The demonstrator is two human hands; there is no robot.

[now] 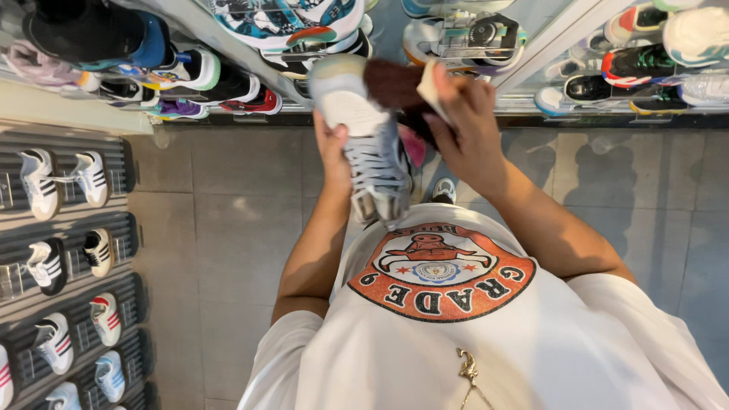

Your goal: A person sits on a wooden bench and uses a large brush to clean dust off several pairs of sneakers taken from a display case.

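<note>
My left hand (332, 152) grips a light grey sneaker (364, 137) from the side, its toe pointing away from me and its laces facing up. My right hand (467, 125) holds a brush (410, 85) with dark brown bristles and a pale wooden back. The bristles rest against the sneaker's far end near the toe. Both hands are raised in front of my chest, above my white printed shirt (456, 326).
A grey tiled floor (228, 228) lies below. Glass shelves with several colourful sneakers (228, 83) run along the top. A slatted wall rack (68, 250) at the left shows several white and black sneakers. My own shoe tip (444, 190) shows on the floor.
</note>
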